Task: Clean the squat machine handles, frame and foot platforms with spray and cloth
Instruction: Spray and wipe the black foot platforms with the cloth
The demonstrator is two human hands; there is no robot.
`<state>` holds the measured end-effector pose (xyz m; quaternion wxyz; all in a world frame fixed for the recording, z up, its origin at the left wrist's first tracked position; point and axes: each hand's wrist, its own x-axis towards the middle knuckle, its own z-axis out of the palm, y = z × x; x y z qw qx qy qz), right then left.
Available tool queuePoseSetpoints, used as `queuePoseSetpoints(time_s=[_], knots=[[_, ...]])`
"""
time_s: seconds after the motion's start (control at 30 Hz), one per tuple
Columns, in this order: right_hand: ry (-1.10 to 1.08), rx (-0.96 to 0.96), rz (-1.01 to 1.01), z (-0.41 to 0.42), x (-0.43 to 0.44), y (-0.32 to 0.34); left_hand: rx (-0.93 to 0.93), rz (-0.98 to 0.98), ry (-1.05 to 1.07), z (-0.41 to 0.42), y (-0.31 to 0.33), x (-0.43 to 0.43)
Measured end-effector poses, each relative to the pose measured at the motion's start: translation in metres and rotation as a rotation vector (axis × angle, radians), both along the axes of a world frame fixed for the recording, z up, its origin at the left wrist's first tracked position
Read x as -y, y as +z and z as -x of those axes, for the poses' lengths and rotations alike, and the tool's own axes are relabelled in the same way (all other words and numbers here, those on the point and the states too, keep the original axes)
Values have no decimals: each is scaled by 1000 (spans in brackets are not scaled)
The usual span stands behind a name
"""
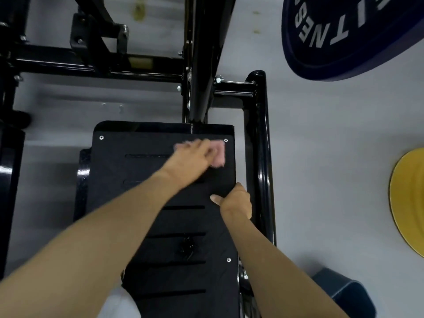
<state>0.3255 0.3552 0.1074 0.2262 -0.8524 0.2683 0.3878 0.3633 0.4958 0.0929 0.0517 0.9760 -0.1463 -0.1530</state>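
While the left hand bears down on the pink cloth, it's all happening at the far right corner of the platform, just beside a corner screw. That hand is bunched over the cloth and holding it, though blur smears the fingers. The right hand is clamped on the platform's right edge, thumb lying on top and pointing left, fingers wrapped over the side. The two hands sit near each other but apart. The platform is a black slab whose long axis runs straight away from the person, far end pointing at the frame. Its slots lie crosswise. A glossy frame tube runs along its right side. On the grey floor, a blue plate sits far right and a yellow plate at the right edge
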Motion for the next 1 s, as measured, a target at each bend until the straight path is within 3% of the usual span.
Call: queuePoseSetpoints(time_s=[0.07, 0.13, 0.23, 0.3, 0.43, 0.57, 0.67, 0.77, 0.87, 1.0], knots=[[2, -11, 3, 0, 1, 0, 39, -63, 192, -9, 0, -13], [2, -7, 11, 0, 1, 0, 19, 59, 316, -7, 3, -5], [-5, 4, 6, 0, 0, 0, -71, 191, -57, -4, 11, 33], [-13, 10, 10, 0, 0, -1, -103, 65, -248, -7, 11, 47], [-41, -13, -15, -1, 1, -2, 56, -166, -120, -24, -1, 30], [-88, -1, -35, -3, 2, -5, -4, -121, 133, -23, 2, 48], [-100, 18, -38, -2, 2, -8, -18, -18, -26, -14, 2, 72], [-103, 21, -48, -1, 2, -7, 15, -49, -215, -9, -1, 63], [-106, 14, -51, -2, 2, -6, 50, -145, -50, -4, -5, 27], [-103, 9, -61, -3, 2, -4, 62, -176, 449, 9, -7, -1]])
